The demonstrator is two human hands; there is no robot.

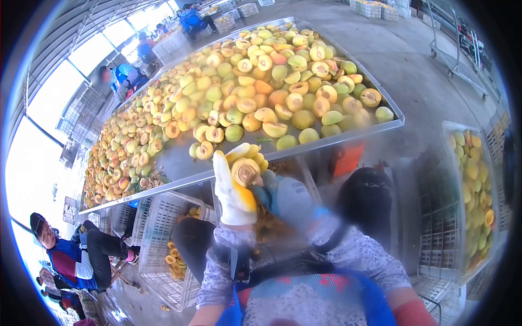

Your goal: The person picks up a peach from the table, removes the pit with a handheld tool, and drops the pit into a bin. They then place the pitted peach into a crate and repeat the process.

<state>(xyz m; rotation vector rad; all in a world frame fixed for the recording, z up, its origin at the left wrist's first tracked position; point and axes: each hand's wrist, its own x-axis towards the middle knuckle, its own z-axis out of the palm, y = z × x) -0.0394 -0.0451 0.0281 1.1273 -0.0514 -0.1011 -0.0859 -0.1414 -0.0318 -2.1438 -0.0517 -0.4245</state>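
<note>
My left hand, in a white and yellow glove, is closed around a peach half in front of the table's near edge. The cut face, with its brown centre, is turned up toward me. My right hand, in a blue-grey glove, is close against the right side of that half. Its fingers look curled, but they are blurred and whatever they hold is hidden. Just beyond my hands, whole and halved yellow-green peaches are heaped on a metal-rimmed table.
A white crate with peach halves stands below left. At the right is a crate of peaches. An orange object is under the table. One person sits at the lower left; others work along the far left side.
</note>
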